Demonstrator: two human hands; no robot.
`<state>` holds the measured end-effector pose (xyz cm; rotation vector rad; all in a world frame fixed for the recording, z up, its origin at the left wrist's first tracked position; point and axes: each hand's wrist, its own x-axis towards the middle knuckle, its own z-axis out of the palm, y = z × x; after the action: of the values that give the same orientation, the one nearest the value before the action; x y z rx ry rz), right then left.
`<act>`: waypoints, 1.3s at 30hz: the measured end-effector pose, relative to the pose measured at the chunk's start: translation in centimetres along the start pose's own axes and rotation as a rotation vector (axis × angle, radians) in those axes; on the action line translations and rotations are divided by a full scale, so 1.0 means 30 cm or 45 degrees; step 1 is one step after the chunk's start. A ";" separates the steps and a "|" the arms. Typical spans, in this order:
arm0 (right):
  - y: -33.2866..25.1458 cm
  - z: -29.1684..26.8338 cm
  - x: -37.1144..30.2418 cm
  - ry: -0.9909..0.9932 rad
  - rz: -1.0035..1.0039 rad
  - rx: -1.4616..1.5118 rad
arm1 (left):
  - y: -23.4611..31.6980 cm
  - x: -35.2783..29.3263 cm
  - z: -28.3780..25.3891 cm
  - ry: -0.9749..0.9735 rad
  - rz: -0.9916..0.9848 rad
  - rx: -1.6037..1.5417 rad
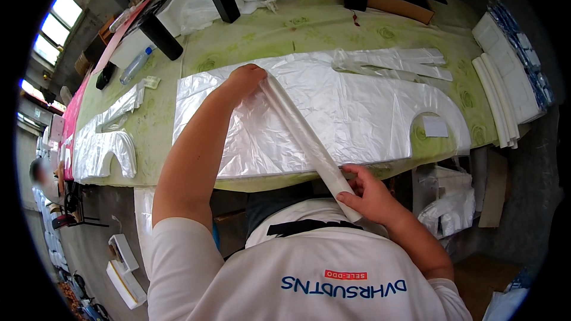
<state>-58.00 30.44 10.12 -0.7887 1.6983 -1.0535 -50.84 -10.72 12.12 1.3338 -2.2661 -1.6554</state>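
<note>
A long, narrow white roll of thin plastic point(303, 134) slants across my front, from the table's middle down past its near edge. My left hand point(245, 81) is closed at its far end, the fingertips partly hidden. Around the near end, close to my body, my right hand point(370, 195) is wrapped with the thumb on top. Underneath lies a flat layer of shiny, translucent plastic aprons point(363, 104), with a rounded neck opening at the right and long strips at the far side. A small white paper slip point(435, 126) shows inside that opening.
Another folded plastic piece point(107, 151) lies at the left on the green patterned tablecloth point(285, 31). Behind stand a black cylinder point(160, 35), a plastic bottle point(136, 66), a black holder point(225, 5) and cardboard boxes point(398, 6). White rolls point(495, 100) rest at the right edge.
</note>
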 end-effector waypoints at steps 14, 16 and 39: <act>0.295 -0.228 -0.477 -0.130 0.464 0.081 | 0.018 0.050 0.062 0.080 0.056 0.268; 0.328 -0.256 -0.548 -0.102 0.579 0.109 | 0.010 0.070 0.045 0.081 0.111 0.308; 0.011 -0.361 -0.283 0.260 -0.068 -0.387 | -0.197 -0.554 0.306 -0.261 1.223 1.085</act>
<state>-65.33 41.04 14.98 -0.9480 2.0538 -0.9489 -41.18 6.61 10.67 -0.0887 -3.0715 -0.5238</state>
